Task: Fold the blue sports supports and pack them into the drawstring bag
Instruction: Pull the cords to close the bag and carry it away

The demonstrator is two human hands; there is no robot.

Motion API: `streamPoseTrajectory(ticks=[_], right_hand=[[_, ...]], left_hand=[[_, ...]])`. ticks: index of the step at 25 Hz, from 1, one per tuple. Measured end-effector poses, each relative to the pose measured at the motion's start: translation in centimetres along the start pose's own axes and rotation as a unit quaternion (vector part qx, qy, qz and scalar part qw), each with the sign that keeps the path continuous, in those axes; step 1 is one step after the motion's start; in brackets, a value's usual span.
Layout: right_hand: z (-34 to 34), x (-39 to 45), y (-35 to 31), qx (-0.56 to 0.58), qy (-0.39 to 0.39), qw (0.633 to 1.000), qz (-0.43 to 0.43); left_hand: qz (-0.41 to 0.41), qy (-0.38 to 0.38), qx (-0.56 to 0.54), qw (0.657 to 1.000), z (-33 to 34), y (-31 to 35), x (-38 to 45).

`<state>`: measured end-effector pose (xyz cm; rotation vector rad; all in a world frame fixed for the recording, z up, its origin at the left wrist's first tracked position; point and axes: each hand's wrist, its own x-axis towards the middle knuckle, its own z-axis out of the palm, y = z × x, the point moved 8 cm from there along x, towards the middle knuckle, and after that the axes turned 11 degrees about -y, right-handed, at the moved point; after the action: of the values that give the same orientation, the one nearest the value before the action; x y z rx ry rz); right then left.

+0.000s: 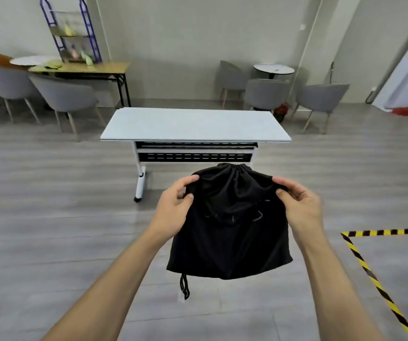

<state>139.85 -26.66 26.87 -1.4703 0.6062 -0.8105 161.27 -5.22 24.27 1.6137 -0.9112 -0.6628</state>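
Observation:
A black drawstring bag (pixel 230 242) hangs in the air in front of me, above the floor. Its top is gathered tight and a black cord loop dangles below its lower left corner. My left hand (pixel 173 205) pinches the bag's upper left edge. My right hand (pixel 299 205) pinches the upper right edge. No blue sports supports show anywhere in view; whether any lie inside the bag I cannot tell.
A white folding table (pixel 195 124) on castors stands a short way ahead. Grey chairs (pixel 67 99) and a wooden table stand at the back left, more chairs and a small round table (pixel 273 68) at the back right. Yellow-black tape (pixel 368 269) marks the floor on the right.

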Motion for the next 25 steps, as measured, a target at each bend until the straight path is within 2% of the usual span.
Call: streamPoseTrajectory(ticks=[8,14,18,25], right_hand=[[16.0,22.2,1.2,0.019,-0.064,0.998,-0.007],[27.6,40.4,0.1,0.018,-0.129,0.990,-0.047],[35.0,53.0,-4.0,0.045,-0.164,0.981,-0.091],[46.3,73.6,-14.2,0.071,-0.157,0.963,-0.209]], left_hand=[[-0.013,0.085,-0.004,0.996,-16.1,-2.3,16.6],[-0.001,0.170,0.001,0.986,-27.3,-1.9,31.4],[0.030,0.199,0.006,0.980,-34.4,1.1,41.3],[0.105,0.272,0.008,0.957,-46.4,7.8,57.3]])
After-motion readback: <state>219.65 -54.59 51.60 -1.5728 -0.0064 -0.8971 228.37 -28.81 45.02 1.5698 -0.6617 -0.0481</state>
